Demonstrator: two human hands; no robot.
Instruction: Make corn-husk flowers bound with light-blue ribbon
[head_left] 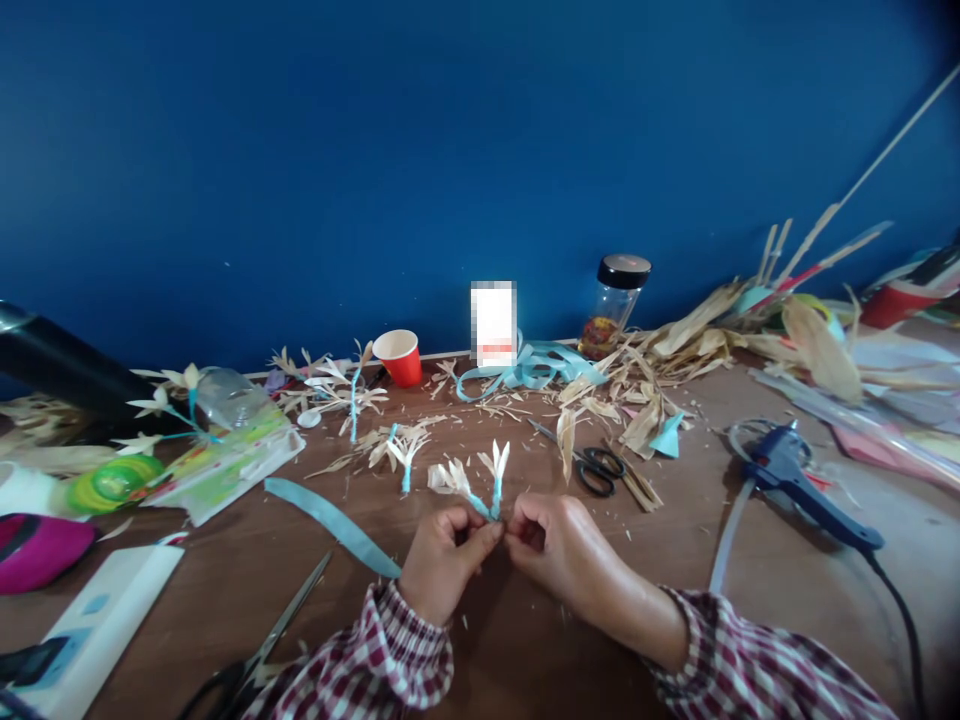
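Observation:
My left hand (459, 555) pinches the lower ends of two small corn-husk flowers (496, 466) between thumb and forefinger. Their pale petals point up and light-blue tape wraps their stems, which meet at the fingertips. My right hand (566, 545) is closed in a pinch right beside the stems' base; whatever sits in its fingertips is hidden. A strip of light-blue ribbon (330, 522) lies on the table and runs up to my left wrist. Just beyond my hands another husk flower (406, 463) with a blue stem rests on the tabletop.
Scissors (289, 610) lie at front left, black-handled scissors (600, 470) past my right hand. A blue glue gun (806, 485) with its cord is at right. Behind stand a red paper cup (401, 358), a jar (615, 305), blue ribbon (536, 365) and husks (690, 335). A power strip (112, 625) is left.

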